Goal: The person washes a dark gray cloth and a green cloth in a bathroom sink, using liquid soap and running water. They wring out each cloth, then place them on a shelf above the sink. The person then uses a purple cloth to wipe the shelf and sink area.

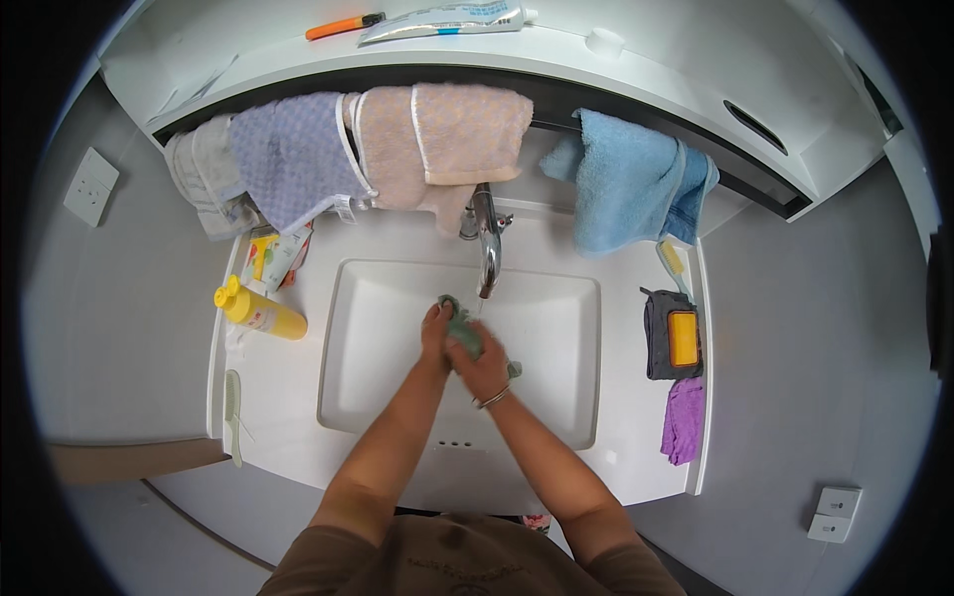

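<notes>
Over the white sink basin (358, 387), both my hands are closed around a wet-looking green cloth (463, 336). My left hand (434, 333) grips it at the upper left, where a bunched end sticks out past the fingers. My right hand (484, 364), with a bracelet at the wrist, presses on its middle and is slightly blurred. Another bit of the cloth shows beyond the right hand's outer side. Just above the hands is the chrome faucet (487, 243), with what looks like a thin trickle of water under its spout. My palms are hidden.
Left on the counter stand a yellow bottle (260, 310), a tube (287, 260) and a pale green comb (233, 412). On the right lie a brush (675, 266), a dark cloth (656, 333) under an orange block (683, 339), and a purple cloth (683, 422). Towels (293, 154) hang behind.
</notes>
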`<state>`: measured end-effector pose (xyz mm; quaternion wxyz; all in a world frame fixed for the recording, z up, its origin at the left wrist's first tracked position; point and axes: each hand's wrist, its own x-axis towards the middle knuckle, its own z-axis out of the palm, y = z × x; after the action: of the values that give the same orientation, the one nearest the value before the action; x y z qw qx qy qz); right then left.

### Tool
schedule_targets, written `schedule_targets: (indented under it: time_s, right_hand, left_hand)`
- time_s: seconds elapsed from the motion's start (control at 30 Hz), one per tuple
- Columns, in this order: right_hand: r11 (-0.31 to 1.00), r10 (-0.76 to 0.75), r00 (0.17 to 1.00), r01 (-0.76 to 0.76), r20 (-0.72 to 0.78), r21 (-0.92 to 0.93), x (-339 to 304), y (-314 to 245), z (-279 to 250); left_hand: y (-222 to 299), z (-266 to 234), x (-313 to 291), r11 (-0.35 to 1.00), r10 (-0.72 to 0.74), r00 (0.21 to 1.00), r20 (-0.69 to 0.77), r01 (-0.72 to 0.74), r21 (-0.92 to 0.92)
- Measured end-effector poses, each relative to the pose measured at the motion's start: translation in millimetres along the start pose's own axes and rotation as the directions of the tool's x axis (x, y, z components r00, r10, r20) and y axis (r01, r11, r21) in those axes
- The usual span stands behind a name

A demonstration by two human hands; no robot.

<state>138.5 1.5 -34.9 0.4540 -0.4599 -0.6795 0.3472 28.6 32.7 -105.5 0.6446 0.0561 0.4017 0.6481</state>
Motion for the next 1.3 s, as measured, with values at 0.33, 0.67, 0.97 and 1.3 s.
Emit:
schedule_targets:
  time_s: [0.33, 0.67, 0.97, 1.3]
  right_hand:
    - [0.925, 0.149, 0.986, -0.111, 0.076, -0.364, 19.8, 2.2, -2.1]
    - [0.881, 0.418, 0.908, -0.413, 0.028, 0.230, 69.6, 65.3, -31.8]
    - [0.985, -0.083, 0.995, 0.090, 0.058, -0.144, 37.4, 16.5, 19.2]
    - [0.854, -0.057, 0.959, 0.192, 0.279, -0.484, 39.2, -5.5, 1.3]
  left_hand:
    - [4.3, 30.2, -16.8, 0.985, -0.145, 0.987, -0.063, 0.150, 0.083]
    - [76.7, 23.0, -30.2, 0.826, -0.322, 0.945, 0.054, 0.252, 0.503]
    - [-4.9, -11.1, 2.1, 0.977, -0.010, 0.983, 0.184, 0.049, -0.208]
    - [26.0, 46.0, -30.3, 0.942, -0.319, 0.947, -0.032, 0.321, 0.096]
